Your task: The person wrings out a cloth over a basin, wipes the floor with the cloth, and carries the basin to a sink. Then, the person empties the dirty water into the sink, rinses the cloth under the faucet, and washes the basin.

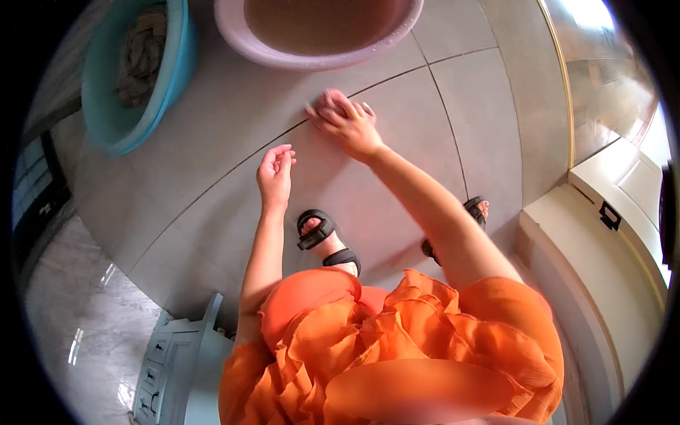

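Low over the grey tiled floor, my right hand (346, 131) is closed over a small pinkish wad (334, 99) that looks like a cloth. Motion blurs its fingers and most of the wad, so the exact kind is hard to make out. Just beyond that hand stands a pink basin (304, 62) filled with murky brownish water. My left hand (275, 173) hangs in the air to the left, fingers loosely curled and a little apart, with nothing in it.
A turquoise tub (170, 92) holding crumpled greyish cloth (144, 60) stands at the upper left. My sandalled feet are below the hands. A pale blue drawer cabinet (173, 361) is at the lower left, and a cream cabinet (581, 248) stands on the right.
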`<state>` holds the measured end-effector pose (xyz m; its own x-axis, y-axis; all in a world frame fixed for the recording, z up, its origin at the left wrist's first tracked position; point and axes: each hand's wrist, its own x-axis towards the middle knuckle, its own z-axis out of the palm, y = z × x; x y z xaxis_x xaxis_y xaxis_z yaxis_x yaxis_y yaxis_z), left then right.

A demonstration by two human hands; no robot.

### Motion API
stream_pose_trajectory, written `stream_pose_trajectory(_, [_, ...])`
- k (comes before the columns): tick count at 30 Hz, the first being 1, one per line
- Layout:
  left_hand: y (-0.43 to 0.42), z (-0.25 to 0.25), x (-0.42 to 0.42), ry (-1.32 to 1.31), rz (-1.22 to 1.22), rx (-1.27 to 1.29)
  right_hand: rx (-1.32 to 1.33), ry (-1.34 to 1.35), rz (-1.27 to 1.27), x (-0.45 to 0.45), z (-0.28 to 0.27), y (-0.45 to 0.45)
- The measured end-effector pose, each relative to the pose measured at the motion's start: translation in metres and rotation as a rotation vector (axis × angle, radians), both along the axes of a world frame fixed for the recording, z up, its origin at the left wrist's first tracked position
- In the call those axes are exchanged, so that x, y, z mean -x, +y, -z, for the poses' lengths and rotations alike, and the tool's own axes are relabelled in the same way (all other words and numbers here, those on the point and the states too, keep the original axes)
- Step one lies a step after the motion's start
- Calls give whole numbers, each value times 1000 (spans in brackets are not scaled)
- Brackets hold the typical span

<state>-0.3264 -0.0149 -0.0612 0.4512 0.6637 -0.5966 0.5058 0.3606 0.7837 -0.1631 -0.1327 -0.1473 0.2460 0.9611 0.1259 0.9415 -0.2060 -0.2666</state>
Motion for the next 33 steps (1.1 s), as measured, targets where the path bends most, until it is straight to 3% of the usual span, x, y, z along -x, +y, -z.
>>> stream_pose_trajectory(2, [5, -5, 12, -4, 17, -39, 4, 20, -219, -12, -26, -51])
stream_pose_trajectory(3, [10, -4, 17, -13, 24, -63, -62, 112, -394, -34, -13, -83])
stream_pose_trajectory(4, [15, -3, 23, -21, 31, -85, 22, 234, -316, -52, -13, -120])
stream_pose_trajectory(5, [18, -2, 29, -21, 1, -87, 128, 53, -329, -76, 2, -156])
stream_pose_trajectory(7, [22, 0, 35, 9, -86, -50, 455, -185, 67, -129, -22, -182])
stream_pose_trajectory(8, [22, 0, 36, 18, -119, -28, 354, -567, 229, -145, -45, -173])
stream_pose_trajectory(9, [21, 0, 35, 16, -162, 12, 66, 212, 599, -176, -44, -189])
stream_pose_trajectory(11, [19, -3, 30, -32, -164, 64, -385, 940, 860, -208, -62, -192])
stream_pose_trajectory(12, [18, -4, 28, -55, -168, 89, -422, 1481, 988, -216, -97, -185])
stream_pose_trajectory(15, [24, -6, 23, -82, -121, 40, -627, 1737, 768, -201, -126, -172])
stream_pose_trajectory(16, [27, -7, 22, -85, -113, 28, -625, 1693, 748, -193, -122, -179])
stream_pose_trajectory(18, [33, -10, 18, -87, -100, 16, -642, 1558, 954, -176, -92, -205])
stream_pose_trajectory(19, [36, -12, 18, -86, -100, 8, -672, 1252, 1126, -170, -39, -230])
stream_pose_trajectory(21, [41, -17, 17, -77, -97, -22, -705, 418, 1149, -146, -11, -206])
stream_pose_trajectory(22, [45, -18, 15, -84, -99, -33, -670, 196, 1132, -128, -6, -179])
stream_pose_trajectory(23, [47, -19, 12, -87, -97, -42, -592, 86, 1271, -103, 1, -142])
stream_pose_trajectory(25, [51, -24, 12, -84, -84, -45, -802, 828, 1081, -54, -24, -64])
stream_pose_trajectory(26, [54, -24, 9, -90, -77, -43, -545, 708, 943, -27, -22, -33])
stream_pose_trajectory(27, [57, -24, 7, -94, -75, -38, -504, 624, 915, 12, -16, -2])
stream_pose_trajectory(29, [66, -31, 0, -132, -74, -91, -541, 583, 494, 61, -23, 44])
stream_pose_trajectory(30, [72, -38, -3, -151, -74, -119, -591, 765, 359, 77, -41, 59])
stream_pose_trajectory(31, [79, -49, -9, -171, -67, -171, -521, 1270, 420, 88, -54, 65])
stream_pose_trajectory(33, [93, -71, -23, -202, -156, -294, -302, 2001, 425, 72, -116, 71])
